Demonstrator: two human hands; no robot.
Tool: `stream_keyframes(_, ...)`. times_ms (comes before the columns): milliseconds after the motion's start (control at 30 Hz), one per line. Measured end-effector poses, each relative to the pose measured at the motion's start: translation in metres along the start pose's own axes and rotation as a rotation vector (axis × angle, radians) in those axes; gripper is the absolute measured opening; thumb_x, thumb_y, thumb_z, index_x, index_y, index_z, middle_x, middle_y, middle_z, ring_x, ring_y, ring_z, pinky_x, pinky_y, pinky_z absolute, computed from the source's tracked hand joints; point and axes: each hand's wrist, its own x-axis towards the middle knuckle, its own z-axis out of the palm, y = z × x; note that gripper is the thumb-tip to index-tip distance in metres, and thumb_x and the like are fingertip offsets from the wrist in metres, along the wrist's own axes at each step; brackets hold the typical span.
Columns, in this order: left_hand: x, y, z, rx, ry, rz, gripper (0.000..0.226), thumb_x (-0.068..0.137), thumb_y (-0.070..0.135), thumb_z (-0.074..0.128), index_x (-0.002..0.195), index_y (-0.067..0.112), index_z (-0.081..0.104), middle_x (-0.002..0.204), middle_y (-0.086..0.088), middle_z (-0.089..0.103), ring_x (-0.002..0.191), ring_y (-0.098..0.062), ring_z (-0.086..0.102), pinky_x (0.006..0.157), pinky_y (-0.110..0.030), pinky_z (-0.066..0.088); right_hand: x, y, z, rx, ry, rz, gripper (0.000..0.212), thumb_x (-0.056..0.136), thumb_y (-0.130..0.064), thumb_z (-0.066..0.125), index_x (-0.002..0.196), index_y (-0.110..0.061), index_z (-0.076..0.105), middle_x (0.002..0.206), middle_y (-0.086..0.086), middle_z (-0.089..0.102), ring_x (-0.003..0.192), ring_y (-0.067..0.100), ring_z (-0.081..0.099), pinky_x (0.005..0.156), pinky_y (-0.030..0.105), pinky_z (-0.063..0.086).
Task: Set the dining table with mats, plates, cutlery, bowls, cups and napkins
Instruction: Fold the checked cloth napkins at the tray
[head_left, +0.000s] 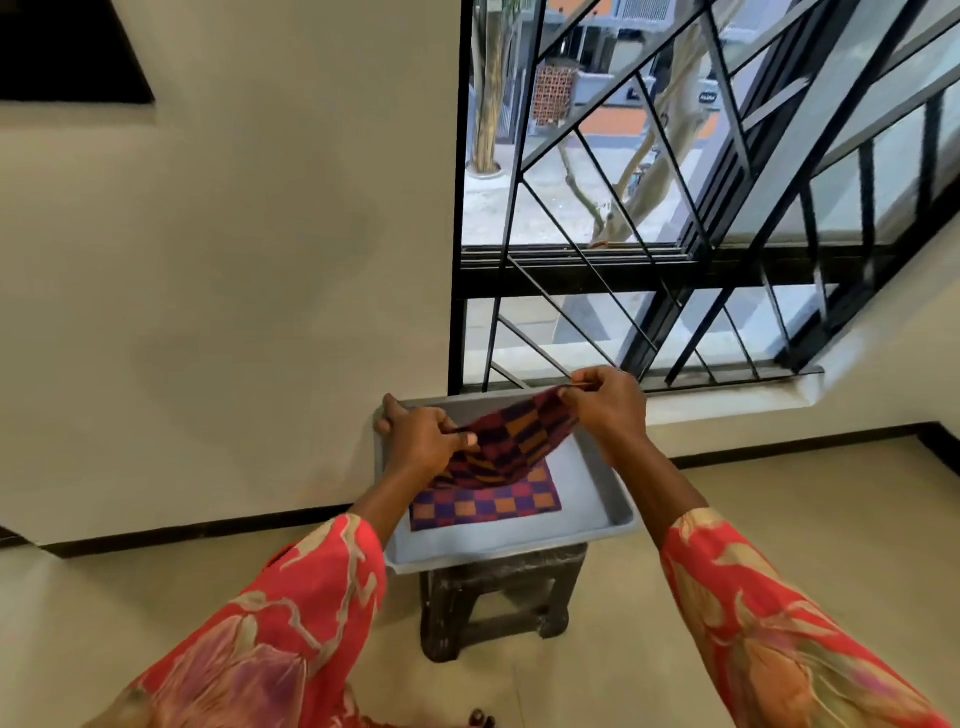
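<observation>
A checked napkin (511, 441) in red, purple and orange hangs slack between my two hands above a grey tray (597, 499). My left hand (423, 441) pinches its left corner over the tray's left side. My right hand (605, 402) pinches the other corner, higher up, near the tray's far edge. A second folded checked napkin (488, 506) lies flat in the tray under the lifted one.
The tray rests on a small dark stool (498, 603) standing on a beige tiled floor. A cream wall is to the left. A barred window (675, 234) with a low sill is straight behind the tray.
</observation>
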Motion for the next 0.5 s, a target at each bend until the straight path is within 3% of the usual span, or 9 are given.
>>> stream_keyframes(67,-0.007,0.003,-0.010,0.128,0.083,0.091,0.027,0.084,0.038,0.067,0.092,0.013,0.070,0.155,-0.020,-0.009,0.139,-0.036,0.006,0.109,-0.036,0.023,-0.005,-0.008,0.002,-0.096,0.086,-0.081,0.017,0.081,-0.020,0.072,0.095,-0.013,0.067,0.103,0.011,0.061,0.095,0.021,0.060,0.075,0.028,0.054)
stream_keyframes(100,-0.008,0.002,-0.014,0.180,0.110,0.160,0.027,0.086,0.037,0.065,0.092,0.011,0.070,0.156,-0.016,-0.007,0.139,-0.035,0.008,0.110,-0.040,0.022,-0.008,-0.012,0.003,-0.148,0.124,-0.114,0.017,0.081,-0.023,0.072,0.095,-0.014,0.068,0.109,0.013,0.057,0.101,0.022,0.056,0.084,0.032,0.053)
stream_keyframes(167,-0.011,-0.002,-0.023,0.249,0.123,0.287,0.027,0.088,0.031,0.060,0.090,0.005,0.066,0.147,-0.018,0.028,0.131,-0.035,0.031,0.102,-0.042,0.035,-0.021,-0.021,0.005,-0.231,0.196,-0.157,0.018,0.083,-0.023,0.069,0.098,-0.012,0.067,0.118,0.013,0.045,0.111,0.023,0.045,0.093,0.029,0.046)
stream_keyframes(233,-0.015,-0.005,-0.031,0.211,0.125,0.348,0.026,0.091,0.024,0.053,0.090,-0.002,0.059,0.114,-0.022,0.056,0.107,-0.036,0.054,0.079,-0.039,0.044,-0.037,-0.030,0.007,-0.274,0.234,-0.186,0.017,0.084,-0.021,0.068,0.098,-0.010,0.067,0.121,0.013,0.041,0.116,0.026,0.040,0.094,0.028,0.041)
stream_keyframes(300,-0.022,-0.010,-0.040,0.161,0.147,0.337,0.024,0.094,0.021,0.048,0.099,-0.002,0.052,0.102,-0.023,0.060,0.095,-0.039,0.057,0.071,-0.038,0.044,-0.055,-0.033,0.013,-0.314,0.223,-0.209,0.017,0.085,-0.021,0.067,0.097,-0.009,0.067,0.119,0.013,0.046,0.115,0.026,0.043,0.093,0.030,0.041)
stream_keyframes(433,-0.034,-0.026,-0.050,-0.001,0.146,0.217,0.026,0.095,0.017,0.046,0.112,-0.001,0.043,0.109,-0.023,0.061,0.102,-0.039,0.058,0.085,-0.041,0.048,-0.102,-0.035,0.030,-0.314,0.120,-0.265,0.011,0.084,-0.020,0.067,0.088,-0.010,0.070,0.091,0.004,0.064,0.087,0.019,0.061,0.067,0.020,0.044)
stream_keyframes(500,-0.037,-0.036,-0.052,-0.097,0.132,0.161,0.028,0.094,0.016,0.047,0.115,-0.003,0.042,0.112,-0.024,0.060,0.107,-0.039,0.056,0.091,-0.043,0.046,-0.136,-0.039,0.040,-0.258,0.042,-0.275,0.004,0.080,-0.012,0.069,0.080,-0.008,0.069,0.079,-0.001,0.062,0.079,0.016,0.060,0.067,0.023,0.046)
